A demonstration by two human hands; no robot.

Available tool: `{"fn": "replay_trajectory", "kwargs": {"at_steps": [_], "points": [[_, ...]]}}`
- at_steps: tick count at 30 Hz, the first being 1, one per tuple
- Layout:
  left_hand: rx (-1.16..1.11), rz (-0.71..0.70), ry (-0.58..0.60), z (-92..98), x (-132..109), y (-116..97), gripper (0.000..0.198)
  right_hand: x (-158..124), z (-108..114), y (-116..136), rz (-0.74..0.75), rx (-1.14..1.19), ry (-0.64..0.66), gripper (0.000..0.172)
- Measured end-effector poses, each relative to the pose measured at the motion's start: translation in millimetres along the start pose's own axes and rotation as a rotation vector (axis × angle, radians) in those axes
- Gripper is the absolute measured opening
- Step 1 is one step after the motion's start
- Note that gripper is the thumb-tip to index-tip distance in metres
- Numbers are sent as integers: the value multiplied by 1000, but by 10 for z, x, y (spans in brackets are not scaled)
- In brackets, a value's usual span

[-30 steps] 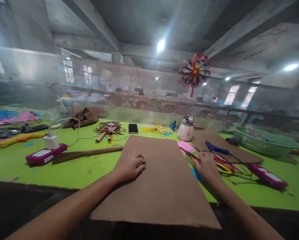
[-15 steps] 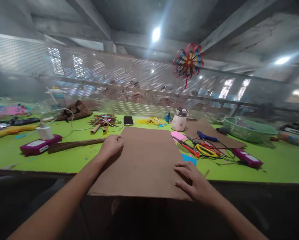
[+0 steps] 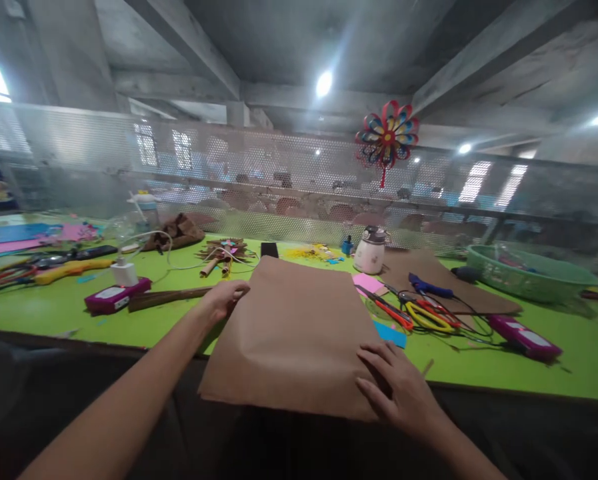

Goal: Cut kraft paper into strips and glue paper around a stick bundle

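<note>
Bowed up vs. half a sec ago: brown kraft paper (image 3: pixel 299 320), flat then, now humped across near half, far L corner lapping over nr end of phone (image 3: pixel 269 249). R hand (image 3: pixel 401 390) about where before: at paper's near R corner, thumb and fingers spread apart, tips on top, not clamped. Near edge of paper jutting past near edge of green table (image 3: pixel 479 363); poss. >1 layer at near L corner. L hand (image 3: pixel 223 298) farther up, at paper's L edge, fingers curled; can't tell if pinching or just touching.

Progress, as judged: early. No cut or glue visible on paper, tools all unheld. Remaining work: can't tell from this view.

R of paper, going back from table's near edge: blue card (image 3: pixel 391 335), R power strip (image 3: pixel 525 337), red-handled scissors (image 3: pixel 396 317) & yellow-handled scissors (image 3: pixel 429 317), pink card (image 3: pixel 370 285), blue-handled corded tool (image 3: pixel 431 287), prob. glue gun. L of paper: L power strip (image 3: pixel 109 300) w/ white charger (image 3: pixel 123 272) plugged in, long brown roll (image 3: pixel 171 298) alongside.

Toward far edge, L to R: spiky brown paper flower (image 3: pixel 229 250), phone, yellow scraps (image 3: pixel 303 253), lidded bottle (image 3: pixel 370 252), green basket (image 3: pixel 533 283). Past far edge: perforated screen (image 3: pixel 279 153), multicolour flower ornament (image 3: pixel 389 137) up high.
</note>
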State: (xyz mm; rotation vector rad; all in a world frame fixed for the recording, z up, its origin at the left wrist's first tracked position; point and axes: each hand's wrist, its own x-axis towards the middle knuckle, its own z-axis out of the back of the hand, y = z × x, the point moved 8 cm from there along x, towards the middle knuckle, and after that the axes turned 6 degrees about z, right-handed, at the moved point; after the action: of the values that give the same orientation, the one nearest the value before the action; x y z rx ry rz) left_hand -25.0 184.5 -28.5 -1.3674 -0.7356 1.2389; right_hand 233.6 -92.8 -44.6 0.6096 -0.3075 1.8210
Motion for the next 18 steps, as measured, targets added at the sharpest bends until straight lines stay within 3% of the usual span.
{"fn": "replay_trajectory", "kwargs": {"at_steps": [4,8,10,13,16,18], "points": [[-64,-13,102,-185,-167,-54,31,-24,11,4,-6,26,-23,36],[44,-245,135,-293,-392,-327,44,-29,77,-70,-63,132,-129,33],[111,-365,99,-256,-512,-451,48,-21,153,-249,-172,211,-264,31],[68,-398,67,-140,-625,-478,55,-24,208,-684,-475,393,-450,38],[3,-349,-5,-15,-702,-414,54,49,112,-941,-716,724,-476,55],[-16,-292,-21,-5,-770,-373,49,166,31,-895,-755,965,-428,61]]}}
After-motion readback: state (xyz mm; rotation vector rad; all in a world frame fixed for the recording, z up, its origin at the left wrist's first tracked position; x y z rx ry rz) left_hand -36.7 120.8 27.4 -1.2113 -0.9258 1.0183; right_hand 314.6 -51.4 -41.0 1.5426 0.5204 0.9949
